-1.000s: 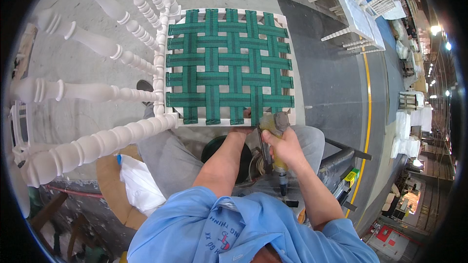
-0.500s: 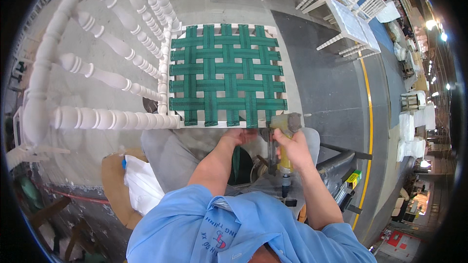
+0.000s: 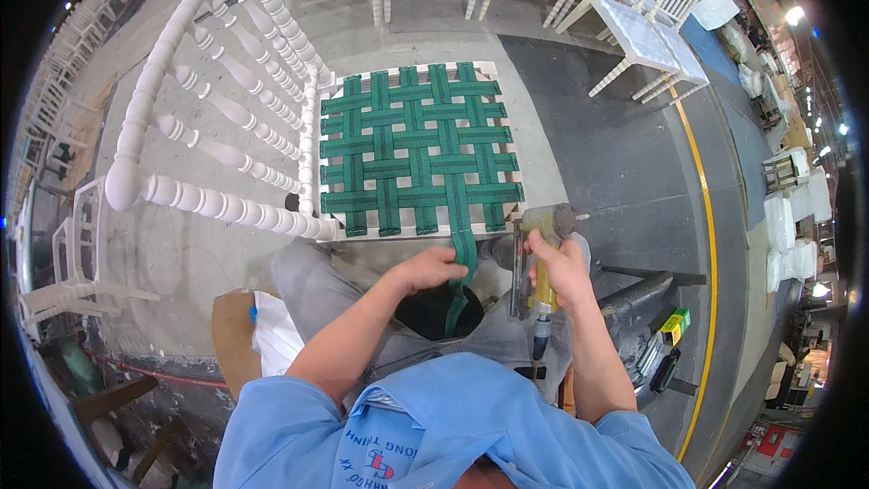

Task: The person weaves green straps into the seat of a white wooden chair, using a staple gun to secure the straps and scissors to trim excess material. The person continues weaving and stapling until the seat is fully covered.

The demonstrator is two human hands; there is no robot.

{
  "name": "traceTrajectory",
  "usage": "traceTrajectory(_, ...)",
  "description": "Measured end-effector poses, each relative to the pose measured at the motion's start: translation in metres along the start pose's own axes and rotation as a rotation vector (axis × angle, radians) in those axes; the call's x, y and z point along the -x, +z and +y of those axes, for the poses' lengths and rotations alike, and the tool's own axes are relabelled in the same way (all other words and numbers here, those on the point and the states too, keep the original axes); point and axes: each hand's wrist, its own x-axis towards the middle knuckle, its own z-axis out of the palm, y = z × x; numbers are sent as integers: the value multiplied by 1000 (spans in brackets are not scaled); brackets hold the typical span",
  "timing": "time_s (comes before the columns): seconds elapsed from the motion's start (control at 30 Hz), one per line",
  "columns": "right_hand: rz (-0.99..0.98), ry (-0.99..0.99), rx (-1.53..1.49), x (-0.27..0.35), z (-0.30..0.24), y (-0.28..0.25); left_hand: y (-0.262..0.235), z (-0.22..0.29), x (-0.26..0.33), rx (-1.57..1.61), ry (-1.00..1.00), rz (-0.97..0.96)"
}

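Observation:
A white chair [image 3: 235, 207] with turned spindles stands before me, its backrest to the left. Green webbing straps [image 3: 389, 165] are woven in a lattice over its seat frame. One loose strap [image 3: 463, 244] hangs over the seat edge nearest me and runs down into a dark opening or container [image 3: 425, 315] between my legs. My left hand [image 3: 427, 269] is closed on this strap just below the edge. Right of it, my right hand [image 3: 563, 270] grips a yellow pneumatic staple gun [image 3: 547, 222] by its handle. The gun is beside the seat's near right corner, apart from the strap.
More white chairs [image 3: 634, 41] are lined up at the back and far right. A black bench or rack [image 3: 625, 308] at my right carries a small green and yellow box [image 3: 674, 326]. On my left is a brown cardboard piece [image 3: 233, 330] with white sheeting [image 3: 274, 333].
My left hand has come from under the seat edge and now holds the strap, drawn down over that edge. The staple gun stays in my right hand, slightly farther right. The view has shifted.

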Motion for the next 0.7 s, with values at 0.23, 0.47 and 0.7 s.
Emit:
traceTrajectory(0.23, -105, 98, 124, -22, 0, 41, -54, 58, -24, 383, -26, 200)
traceTrajectory(0.47, -148, 142, 253, -51, 2, 69, -70, 51, -55, 336, -94, 226)
traceTrajectory(0.7, -148, 148, 280, -58, 11, 76, -74, 45, -60, 308, -40, 186)
